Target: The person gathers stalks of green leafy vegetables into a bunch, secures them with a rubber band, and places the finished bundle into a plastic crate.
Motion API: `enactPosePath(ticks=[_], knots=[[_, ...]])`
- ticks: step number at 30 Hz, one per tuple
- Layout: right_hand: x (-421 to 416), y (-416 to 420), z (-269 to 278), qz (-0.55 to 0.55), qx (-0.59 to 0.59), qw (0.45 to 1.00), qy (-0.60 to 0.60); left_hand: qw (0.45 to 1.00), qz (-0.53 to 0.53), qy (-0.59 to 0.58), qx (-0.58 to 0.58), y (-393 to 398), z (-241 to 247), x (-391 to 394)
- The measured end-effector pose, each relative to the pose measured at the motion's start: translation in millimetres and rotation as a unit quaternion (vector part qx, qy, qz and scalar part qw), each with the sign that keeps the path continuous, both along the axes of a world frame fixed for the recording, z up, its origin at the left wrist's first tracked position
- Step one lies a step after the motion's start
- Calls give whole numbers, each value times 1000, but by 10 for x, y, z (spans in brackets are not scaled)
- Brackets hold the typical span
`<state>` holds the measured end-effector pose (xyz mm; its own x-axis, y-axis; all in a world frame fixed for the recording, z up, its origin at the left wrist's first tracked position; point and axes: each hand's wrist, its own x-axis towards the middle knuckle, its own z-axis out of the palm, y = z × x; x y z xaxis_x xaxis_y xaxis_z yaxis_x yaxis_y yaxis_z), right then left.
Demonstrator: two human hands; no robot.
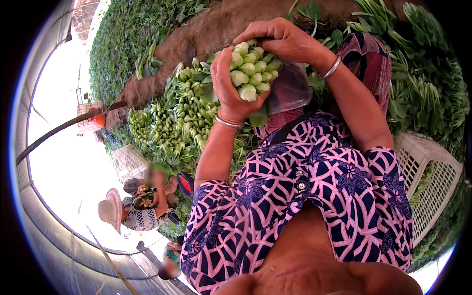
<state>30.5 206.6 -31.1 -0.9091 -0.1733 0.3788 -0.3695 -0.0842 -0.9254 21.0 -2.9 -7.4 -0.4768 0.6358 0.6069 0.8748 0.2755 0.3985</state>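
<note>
A tight bunch of leafy greens [252, 72], its thick pale-green stem ends turned up towards me, is between my two hands. My left hand [234, 86] clasps it from the left and below, fingers spread along its side. Curled over the upper edge of the bunch, my right hand [284, 38] touches it with fingers and thumb. A clear plastic bag [293, 88] lies on my lap just right of the bunch. The leaves under the bunch are mostly hidden. Many more cut greens [188, 114] lie in rows on the ground, left of my left forearm.
Loose greens [416, 88] cover the ground at right, beside a white plastic crate [427, 180]. Another crate [129, 162] stands at left, near a person in a wide-brimmed hat [110, 210]. A bare soil strip [177, 48] borders a planted bed [121, 40]. More people are at lower left.
</note>
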Motion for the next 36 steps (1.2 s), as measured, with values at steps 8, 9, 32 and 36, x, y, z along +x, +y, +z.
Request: enactPosePath(ticks=[8,9,32,36], knots=[[125,-54,11,-52,-5,998,-19,985,-51,-163,37,51,24,-135],[123,-36,-10,-75,22,997,-27,986,-51,-157,19,60,59,-153],[598,-376,-219,-44,-327,923,-195,925,-78,-371,19,25,305,-242],[604,-324,-213,-41,-329,928,-169,928,-39,-369,44,80,199,-158]])
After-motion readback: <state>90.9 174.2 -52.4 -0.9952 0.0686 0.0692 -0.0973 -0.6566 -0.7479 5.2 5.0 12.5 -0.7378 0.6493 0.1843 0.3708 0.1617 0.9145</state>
